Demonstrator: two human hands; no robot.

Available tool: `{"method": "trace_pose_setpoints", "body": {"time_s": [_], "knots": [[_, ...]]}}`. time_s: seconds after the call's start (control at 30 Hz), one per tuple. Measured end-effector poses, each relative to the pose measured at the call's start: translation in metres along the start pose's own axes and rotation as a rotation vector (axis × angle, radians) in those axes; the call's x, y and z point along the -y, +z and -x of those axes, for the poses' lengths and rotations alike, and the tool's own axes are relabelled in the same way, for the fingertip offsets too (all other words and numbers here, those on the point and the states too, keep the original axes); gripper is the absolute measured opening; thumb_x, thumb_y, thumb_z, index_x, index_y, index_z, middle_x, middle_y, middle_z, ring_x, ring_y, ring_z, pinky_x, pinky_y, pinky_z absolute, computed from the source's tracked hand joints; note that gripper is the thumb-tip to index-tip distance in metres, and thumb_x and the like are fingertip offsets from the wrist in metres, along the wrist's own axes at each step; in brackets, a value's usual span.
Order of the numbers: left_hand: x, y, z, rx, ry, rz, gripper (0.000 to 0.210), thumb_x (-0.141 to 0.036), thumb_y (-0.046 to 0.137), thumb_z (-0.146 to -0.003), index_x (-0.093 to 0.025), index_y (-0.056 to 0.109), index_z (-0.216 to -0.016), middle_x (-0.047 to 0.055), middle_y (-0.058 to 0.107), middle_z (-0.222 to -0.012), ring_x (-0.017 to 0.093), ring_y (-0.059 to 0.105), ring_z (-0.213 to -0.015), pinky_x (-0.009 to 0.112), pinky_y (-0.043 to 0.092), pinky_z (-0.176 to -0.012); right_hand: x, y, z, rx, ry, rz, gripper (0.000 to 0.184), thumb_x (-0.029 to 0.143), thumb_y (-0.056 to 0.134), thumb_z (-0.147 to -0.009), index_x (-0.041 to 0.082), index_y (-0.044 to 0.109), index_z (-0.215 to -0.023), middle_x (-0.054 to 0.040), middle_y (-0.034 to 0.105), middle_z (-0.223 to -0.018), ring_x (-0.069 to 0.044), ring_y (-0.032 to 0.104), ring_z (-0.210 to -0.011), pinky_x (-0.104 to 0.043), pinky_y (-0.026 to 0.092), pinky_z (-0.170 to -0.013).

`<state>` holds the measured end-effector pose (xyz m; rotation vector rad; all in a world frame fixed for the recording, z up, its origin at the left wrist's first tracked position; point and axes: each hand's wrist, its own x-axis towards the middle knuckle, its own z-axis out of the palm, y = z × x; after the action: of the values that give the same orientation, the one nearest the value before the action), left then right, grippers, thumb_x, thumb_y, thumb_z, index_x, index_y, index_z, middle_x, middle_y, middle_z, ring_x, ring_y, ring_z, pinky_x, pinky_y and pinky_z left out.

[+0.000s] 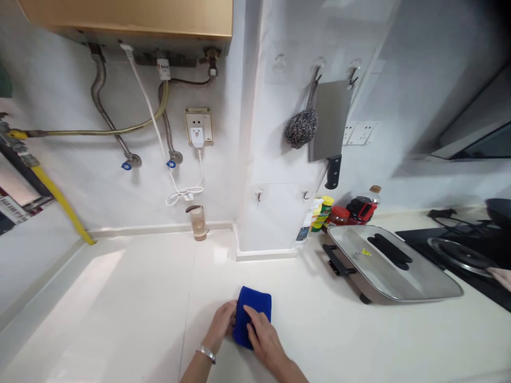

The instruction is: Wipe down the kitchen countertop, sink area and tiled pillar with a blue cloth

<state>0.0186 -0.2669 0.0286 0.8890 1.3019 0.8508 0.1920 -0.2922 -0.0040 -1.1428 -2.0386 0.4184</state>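
Observation:
A folded blue cloth point(260, 304) lies on the white countertop in front of me. My left hand point(220, 323), with a silver bracelet at the wrist, is closed at the cloth's left edge. Its fingertips are partly hidden, and a small dark patch shows beside them. My right hand point(266, 338) rests on top of the cloth, index finger stretched out and fingers apart. The lower fingers of that hand are partly out of sight.
A lidded electric pan point(383, 266) stands to the right, near a stove point(451, 229) with a glass lid point(459, 256). Another person's hand point(502, 277) shows at the right edge. A cup point(198, 223) stands by the wall. A cleaver point(330, 122) and a scourer point(301, 127) hang from hooks.

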Motion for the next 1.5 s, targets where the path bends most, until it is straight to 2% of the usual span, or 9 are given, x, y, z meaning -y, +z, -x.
{"method": "trace_pose_setpoints", "body": {"time_s": [0.17, 0.3, 0.43, 0.6, 0.7, 0.83, 1.0, 1.17, 1.5], "knots": [[-0.009, 0.005, -0.005, -0.084, 0.164, -0.317, 0.054, -0.044, 0.068, -0.074, -0.020, 0.064, -0.122, 0.008, 0.072, -0.119, 0.025, 0.064, -0.112, 0.036, 0.047, -0.102, -0.014, -0.021, 0.006, -0.114, 0.175, -0.210, 0.038, 0.032, 0.034, -0.101, 0.024, 0.056, -0.132, -0.0095, 0.067, -0.119, -0.018, 0.066, -0.102, -0.034, 0.057, -0.092], [-0.014, 0.010, -0.001, -0.121, 0.227, -0.564, 0.049, -0.026, 0.055, -0.081, -0.025, 0.059, -0.130, 0.004, 0.072, -0.119, 0.019, 0.064, -0.114, 0.030, 0.045, -0.104, -0.028, -0.027, 0.003, -0.254, 0.364, -0.140, 0.041, 0.042, 0.035, -0.099, 0.021, 0.056, -0.128, -0.0127, 0.065, -0.122, -0.022, 0.064, -0.106, -0.041, 0.055, -0.095], [-0.015, 0.011, 0.011, -0.244, 0.202, -0.801, 0.047, -0.025, 0.041, -0.090, -0.026, 0.054, -0.136, 0.006, 0.067, -0.127, 0.021, 0.059, -0.121, 0.036, 0.043, -0.106, -0.043, -0.027, -0.009, -0.172, 0.588, -0.072, 0.054, 0.051, 0.036, -0.092, 0.015, 0.052, -0.129, -0.0157, 0.065, -0.119, -0.026, 0.065, -0.103, -0.044, 0.055, -0.094], [-0.014, 0.012, 0.019, -0.287, 0.099, -1.006, 0.059, -0.038, 0.059, -0.084, -0.021, 0.048, -0.139, 0.013, 0.064, -0.129, 0.030, 0.057, -0.122, 0.044, 0.045, -0.099, -0.048, -0.018, -0.033, -0.108, 0.703, -0.062, 0.063, 0.048, 0.050, -0.082, 0.009, 0.051, -0.132, -0.0189, 0.066, -0.117, -0.031, 0.062, -0.113, -0.046, 0.047, -0.103], [-0.017, 0.011, 0.015, -0.259, 0.038, -1.069, 0.053, -0.042, 0.063, -0.080, -0.019, 0.056, -0.128, 0.012, 0.068, -0.119, 0.030, 0.060, -0.115, 0.043, 0.046, -0.096, -0.049, -0.014, -0.045, -0.079, 0.792, -0.088, 0.066, 0.039, 0.060, -0.073, 0.009, 0.051, -0.132, -0.0184, 0.067, -0.114, -0.033, 0.061, -0.115, -0.044, 0.046, -0.104], [-0.024, 0.009, 0.010, -0.192, 0.059, -1.112, 0.037, -0.043, 0.064, -0.078, -0.021, 0.063, -0.108, 0.010, 0.069, -0.113, 0.028, 0.061, -0.111, 0.038, 0.045, -0.092, -0.051, -0.023, -0.046, -0.034, 0.906, -0.210, 0.056, 0.037, 0.064, -0.068, 0.014, 0.060, -0.118, -0.0093, 0.071, -0.090, -0.028, 0.068, -0.094, -0.039, 0.053, -0.088], [-0.027, 0.018, 0.012, -0.086, 0.174, -1.132, 0.028, -0.033, 0.059, -0.079, -0.023, 0.060, -0.105, 0.008, 0.067, -0.110, 0.027, 0.058, -0.112, 0.037, 0.042, -0.094, -0.046, -0.047, -0.020, 0.066, 0.948, -0.522, 0.045, 0.049, 0.060, -0.071, 0.018, 0.064, -0.103, -0.0037, 0.070, -0.077, -0.021, 0.067, -0.070, -0.031, 0.053, -0.061], [-0.032, 0.028, 0.003, 0.028, 0.216, -1.102, 0.032, -0.033, 0.062, -0.076, -0.026, 0.059, -0.107, 0.005, 0.068, -0.096, 0.028, 0.063, -0.099, 0.039, 0.044, -0.089, -0.035, -0.070, 0.012, 0.140, 0.943, -0.748, 0.043, 0.056, 0.066, -0.063, 0.019, 0.066, -0.085, -0.0034, 0.069, -0.071, -0.021, 0.067, -0.068, -0.030, 0.051, -0.058], [-0.041, 0.050, -0.030, 0.176, 0.465, -0.929, 0.045, -0.028, 0.065, -0.074, -0.027, 0.061, -0.119, 0.002, 0.071, -0.107, 0.022, 0.064, -0.103, 0.036, 0.049, -0.094, -0.038, -0.071, 0.039, -0.197, 0.897, -0.563, 0.045, 0.069, 0.058, -0.068, 0.025, 0.048, -0.068, 0.0030, 0.053, -0.058, -0.016, 0.051, -0.057, -0.030, 0.044, -0.055]]}}
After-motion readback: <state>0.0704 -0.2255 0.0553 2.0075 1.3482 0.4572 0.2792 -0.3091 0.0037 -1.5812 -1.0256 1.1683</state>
